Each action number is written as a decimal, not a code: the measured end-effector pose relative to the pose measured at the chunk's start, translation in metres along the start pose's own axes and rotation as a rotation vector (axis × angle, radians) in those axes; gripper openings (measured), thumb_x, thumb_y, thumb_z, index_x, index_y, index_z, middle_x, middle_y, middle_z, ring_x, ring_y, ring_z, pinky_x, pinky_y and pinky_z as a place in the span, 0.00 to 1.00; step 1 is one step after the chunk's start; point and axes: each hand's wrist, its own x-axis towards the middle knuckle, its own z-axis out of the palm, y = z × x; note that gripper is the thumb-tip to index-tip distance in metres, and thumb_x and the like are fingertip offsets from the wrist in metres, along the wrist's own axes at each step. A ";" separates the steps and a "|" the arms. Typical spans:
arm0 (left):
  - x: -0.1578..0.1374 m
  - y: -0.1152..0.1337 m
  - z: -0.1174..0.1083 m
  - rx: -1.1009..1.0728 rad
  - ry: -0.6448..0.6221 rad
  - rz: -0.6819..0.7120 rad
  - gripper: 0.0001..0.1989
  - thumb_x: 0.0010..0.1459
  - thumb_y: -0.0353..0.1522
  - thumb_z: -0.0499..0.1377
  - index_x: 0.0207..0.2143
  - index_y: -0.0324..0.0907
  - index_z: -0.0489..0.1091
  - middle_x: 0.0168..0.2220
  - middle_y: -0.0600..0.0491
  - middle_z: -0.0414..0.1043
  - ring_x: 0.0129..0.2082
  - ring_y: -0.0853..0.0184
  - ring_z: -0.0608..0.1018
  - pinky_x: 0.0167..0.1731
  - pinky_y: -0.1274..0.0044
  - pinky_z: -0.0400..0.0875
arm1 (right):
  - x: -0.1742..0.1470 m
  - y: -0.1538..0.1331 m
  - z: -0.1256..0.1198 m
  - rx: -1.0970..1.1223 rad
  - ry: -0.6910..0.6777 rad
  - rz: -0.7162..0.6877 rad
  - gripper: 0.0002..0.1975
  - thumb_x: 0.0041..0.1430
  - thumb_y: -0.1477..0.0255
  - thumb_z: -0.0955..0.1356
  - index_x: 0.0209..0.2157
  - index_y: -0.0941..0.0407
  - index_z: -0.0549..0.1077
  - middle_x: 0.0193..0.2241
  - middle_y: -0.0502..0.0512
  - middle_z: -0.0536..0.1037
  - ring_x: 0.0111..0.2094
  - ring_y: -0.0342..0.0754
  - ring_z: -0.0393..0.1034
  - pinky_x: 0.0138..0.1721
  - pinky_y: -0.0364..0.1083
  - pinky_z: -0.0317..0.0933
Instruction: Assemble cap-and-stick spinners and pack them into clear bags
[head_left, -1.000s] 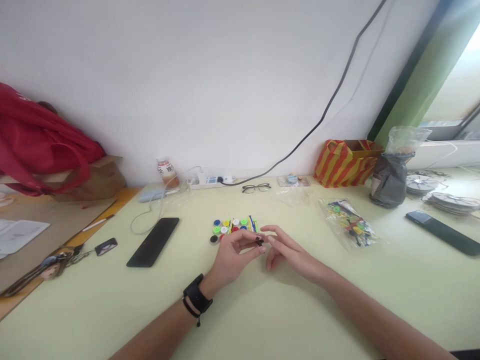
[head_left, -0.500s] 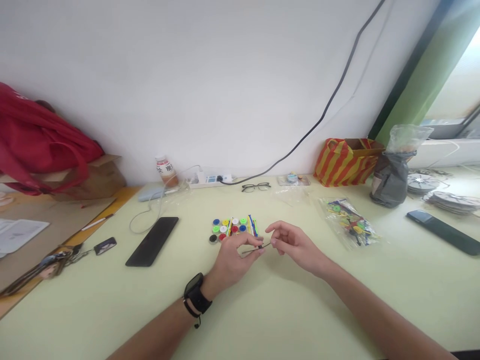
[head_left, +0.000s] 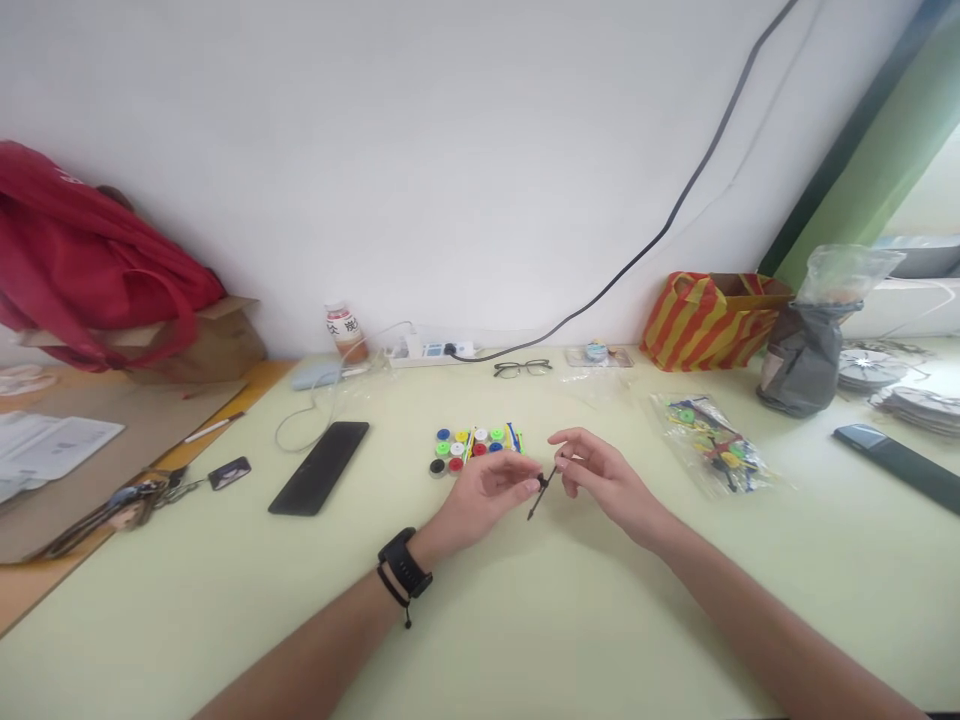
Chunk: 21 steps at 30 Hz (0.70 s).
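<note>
Between my hands is a thin dark rod (head_left: 535, 507) with a pointed tip, slanting from upper right to lower left. A small black piece sits against it partway along. My left hand (head_left: 495, 493), with a black watch on its wrist, pinches that small piece between thumb and fingers. Closed on the rod's upper end, my right hand (head_left: 604, 480) holds it between thumb and forefinger. Just behind my left hand are several round coloured discs (head_left: 443, 436) in rows, and thin coloured sticks (head_left: 514, 437) beside them. Their front parts are hidden by my left hand.
A black phone (head_left: 319, 468) lies left of my hands. To the right is a clear bag of coloured plastic parts (head_left: 716, 445), then a dark phone (head_left: 896, 465). Eyeglasses (head_left: 523, 368) and a power strip (head_left: 431, 353) lie along the wall.
The rod has turned from nearly level to a steep slant, its tip now pointing down toward me. The view has shifted slightly left.
</note>
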 end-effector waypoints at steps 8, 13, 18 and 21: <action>0.007 -0.004 -0.012 -0.020 0.158 -0.042 0.17 0.55 0.39 0.72 0.44 0.41 0.80 0.42 0.48 0.82 0.42 0.62 0.82 0.48 0.69 0.78 | 0.000 0.007 0.001 -0.220 0.044 -0.221 0.15 0.71 0.61 0.64 0.54 0.50 0.70 0.31 0.50 0.70 0.32 0.48 0.67 0.36 0.48 0.64; 0.007 -0.005 -0.013 -0.020 0.155 -0.041 0.16 0.55 0.38 0.72 0.44 0.41 0.81 0.43 0.47 0.82 0.42 0.62 0.82 0.48 0.70 0.78 | -0.004 0.009 0.007 -0.220 0.045 -0.274 0.32 0.70 0.62 0.65 0.70 0.47 0.52 0.37 0.51 0.71 0.28 0.45 0.65 0.33 0.46 0.64; 0.007 -0.006 -0.013 -0.014 0.142 -0.041 0.15 0.55 0.37 0.72 0.43 0.41 0.81 0.41 0.48 0.83 0.41 0.63 0.82 0.48 0.70 0.78 | -0.004 0.016 0.010 -0.159 -0.005 -0.181 0.19 0.72 0.56 0.61 0.37 0.54 0.75 0.27 0.50 0.70 0.25 0.44 0.62 0.30 0.46 0.60; 0.007 -0.008 -0.014 -0.005 0.146 -0.037 0.15 0.56 0.37 0.72 0.44 0.41 0.80 0.41 0.48 0.82 0.39 0.64 0.82 0.48 0.70 0.78 | -0.001 0.020 0.010 -0.118 -0.090 -0.086 0.32 0.72 0.53 0.58 0.16 0.53 0.55 0.16 0.46 0.54 0.20 0.42 0.50 0.25 0.46 0.50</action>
